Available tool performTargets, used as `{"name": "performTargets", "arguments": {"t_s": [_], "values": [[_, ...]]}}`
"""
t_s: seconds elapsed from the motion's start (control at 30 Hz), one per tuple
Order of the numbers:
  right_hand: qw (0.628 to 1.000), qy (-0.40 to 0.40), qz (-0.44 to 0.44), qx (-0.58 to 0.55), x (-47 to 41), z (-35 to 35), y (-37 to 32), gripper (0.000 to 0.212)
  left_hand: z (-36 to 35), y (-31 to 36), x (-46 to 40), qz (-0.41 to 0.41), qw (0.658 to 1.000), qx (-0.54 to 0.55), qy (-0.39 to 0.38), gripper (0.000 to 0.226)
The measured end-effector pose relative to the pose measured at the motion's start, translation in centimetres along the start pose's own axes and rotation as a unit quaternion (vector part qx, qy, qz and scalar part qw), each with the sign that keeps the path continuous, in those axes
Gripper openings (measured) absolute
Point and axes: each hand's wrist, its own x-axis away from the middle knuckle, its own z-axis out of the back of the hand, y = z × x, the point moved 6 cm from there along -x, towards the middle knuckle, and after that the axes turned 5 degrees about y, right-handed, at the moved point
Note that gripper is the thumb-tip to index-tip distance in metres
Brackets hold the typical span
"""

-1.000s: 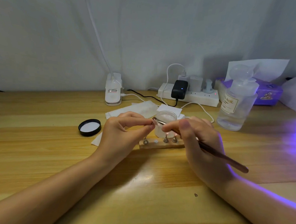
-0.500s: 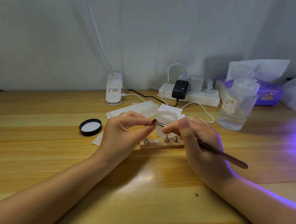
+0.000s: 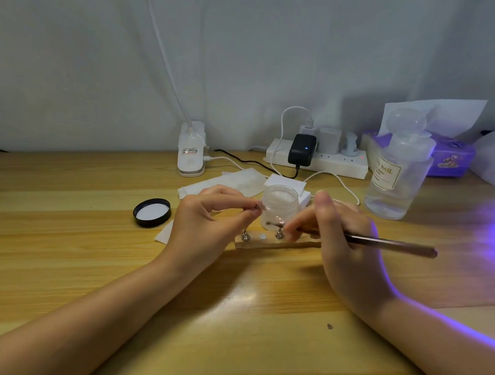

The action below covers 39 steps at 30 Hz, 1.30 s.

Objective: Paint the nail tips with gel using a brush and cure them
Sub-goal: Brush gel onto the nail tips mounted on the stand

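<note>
the brush lay nearly level, its long axis running left to right across the view, bristle end pointing left toward the jar and handle end pointing right, clear of the hand. the handle looked dark, slim and slightly glossy; the tip sat low in front of the jar's wall, just above the wooden holder. whether the tip touched anything could not be told. the right hand held the brush with fingers curled round the shaft, thumb raised beside them.

one nail tip, small and pale pink, was pinched between thumb and forefinger of the left hand, held just left of the jar's rim and above the holder. the remaining left fingers were curled in.

the holder was a single short wooden bar on the table, carrying two metal pegs in view and one small white disc between them; its right end was hidden by the right hand.

one clear open jar with whitish contents stood just behind the holder. one black lid, white inside, lay upturned to the left. one clear bottle stood to the right, well apart. one white power strip lay along the wall behind. violet light fell on the table's right side.
</note>
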Motion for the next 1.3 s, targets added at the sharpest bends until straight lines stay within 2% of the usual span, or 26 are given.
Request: {"name": "performTargets", "arguments": {"t_s": [0.1, 0.27, 0.47, 0.63, 0.7, 0.87, 1.0, 1.07, 1.23, 1.3], "values": [[0.999, 0.020, -0.026, -0.034, 0.1, 0.4, 0.2, 0.049, 0.0, -0.1, 0.0, 0.002, 1.000, -0.005, 0.000, 0.013], [0.998, -0.010, 0.039, 0.039, 0.1, -0.3, -0.6, 0.038, -0.1, 0.0, 0.1, -0.004, 1.000, -0.003, -0.001, 0.019], [0.998, 0.008, -0.026, -0.050, 0.2, 0.3, 0.4, 0.050, -0.1, -0.1, 0.0, -0.002, 1.000, 0.001, -0.002, 0.021], [1.000, -0.014, 0.016, -0.002, 0.2, -0.2, -0.3, 0.039, -0.3, 0.1, 0.0, -0.015, 1.000, -0.005, -0.012, 0.016], [0.999, -0.026, 0.021, 0.019, 0.2, -0.4, -0.3, 0.040, -0.2, 0.1, 0.0, -0.014, 1.000, 0.000, -0.009, 0.018], [0.999, 0.005, -0.022, -0.043, 0.1, 0.3, 0.2, 0.047, -0.2, 0.1, 0.0, -0.014, 1.000, 0.002, -0.006, 0.019], [0.999, -0.010, 0.024, 0.025, 0.2, -0.3, -0.5, 0.038, -0.2, 0.0, 0.0, -0.019, 1.000, 0.000, -0.007, 0.016], [0.999, -0.025, 0.020, 0.031, 0.1, -0.4, -0.4, 0.038, -0.2, -0.1, 0.0, -0.014, 1.000, 0.006, -0.007, 0.015], [0.998, -0.005, -0.035, -0.048, 0.3, 0.1, 0.5, 0.048, -0.2, -0.1, 0.0, -0.004, 1.000, 0.010, -0.007, 0.016], [0.999, 0.007, -0.019, -0.042, 0.2, 0.2, 0.2, 0.044, -0.2, -0.2, -0.1, -0.001, 1.000, 0.009, -0.010, 0.015]]}}
